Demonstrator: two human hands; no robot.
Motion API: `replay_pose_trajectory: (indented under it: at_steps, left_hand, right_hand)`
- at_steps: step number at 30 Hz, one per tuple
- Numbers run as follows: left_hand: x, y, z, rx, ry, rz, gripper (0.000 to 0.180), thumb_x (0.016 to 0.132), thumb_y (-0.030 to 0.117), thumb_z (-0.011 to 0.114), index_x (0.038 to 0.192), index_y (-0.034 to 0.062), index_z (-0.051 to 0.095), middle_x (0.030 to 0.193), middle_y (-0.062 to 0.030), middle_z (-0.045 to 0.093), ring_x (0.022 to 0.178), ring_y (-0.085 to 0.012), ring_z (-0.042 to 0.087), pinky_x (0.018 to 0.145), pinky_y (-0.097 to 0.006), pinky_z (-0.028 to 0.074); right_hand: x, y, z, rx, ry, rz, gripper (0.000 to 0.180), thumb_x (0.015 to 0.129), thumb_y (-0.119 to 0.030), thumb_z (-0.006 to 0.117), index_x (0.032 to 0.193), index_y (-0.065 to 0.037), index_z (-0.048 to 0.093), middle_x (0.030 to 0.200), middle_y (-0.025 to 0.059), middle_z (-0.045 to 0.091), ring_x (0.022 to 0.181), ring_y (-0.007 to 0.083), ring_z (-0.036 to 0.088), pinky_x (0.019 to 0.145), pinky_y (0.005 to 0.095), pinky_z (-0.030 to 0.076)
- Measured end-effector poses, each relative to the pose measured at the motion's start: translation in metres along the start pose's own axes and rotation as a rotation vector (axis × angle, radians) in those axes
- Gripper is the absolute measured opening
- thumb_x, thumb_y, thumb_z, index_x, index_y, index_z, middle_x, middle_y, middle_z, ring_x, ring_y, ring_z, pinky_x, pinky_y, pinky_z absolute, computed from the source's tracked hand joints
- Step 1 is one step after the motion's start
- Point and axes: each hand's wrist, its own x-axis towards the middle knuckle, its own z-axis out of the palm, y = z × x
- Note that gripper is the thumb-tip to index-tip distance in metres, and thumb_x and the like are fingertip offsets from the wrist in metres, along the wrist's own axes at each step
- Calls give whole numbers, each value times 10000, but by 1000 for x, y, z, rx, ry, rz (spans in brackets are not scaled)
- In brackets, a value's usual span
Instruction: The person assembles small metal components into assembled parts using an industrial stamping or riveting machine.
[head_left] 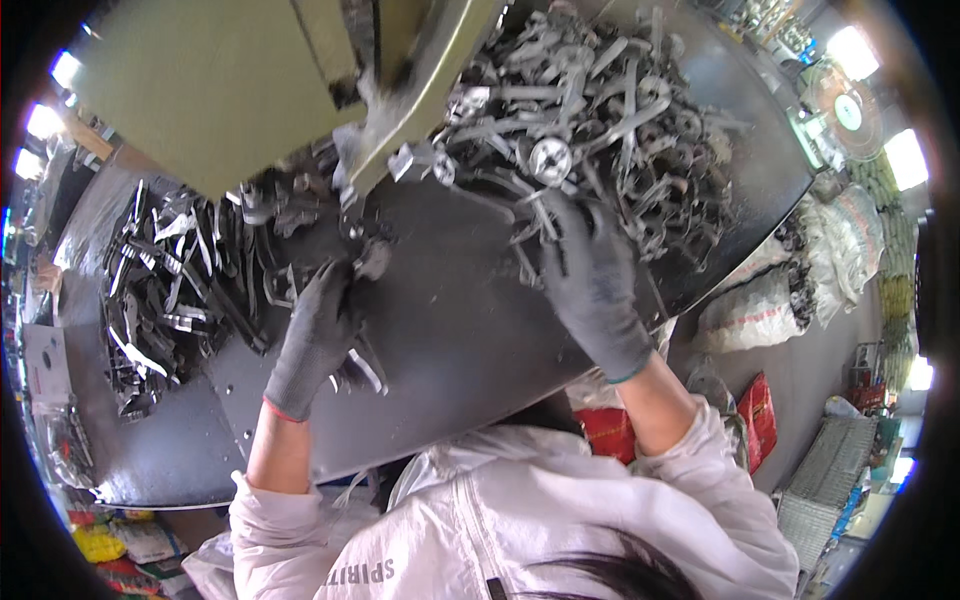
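My left hand, in a grey glove with a red cuff, is closed beside the machine's lower end. A small blurred metal piece shows at its fingertips; its kind is unclear. Below that hand, a curved lever-like metal part rests on the dark tabletop. My right hand, also in a grey glove, reaches with fingers stretched and apart to the near edge of a large heap of metal arms with round ends. A round slotted metal piece lies just beyond its fingertips.
An olive-green machine overhangs the table's far left. Under it spreads a pile of dark lever-like metal parts. White woven sacks stand past the right edge, with a fan farther back and a grey crate lower right.
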Motion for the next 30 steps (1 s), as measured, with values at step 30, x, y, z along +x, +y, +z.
replay_pose_trajectory:
  at_steps: [30]
  left_hand:
    - [29,-2,-9,-837,-149,-685,328,984,223,454,1160,-49,506,877,-92,620,714,-130,613,643,-260,517]
  right_hand:
    - [46,-91,92,1288,-422,518,232,858,-43,594,1082,17,574,817,44,627,640,70,560,572,207,471]
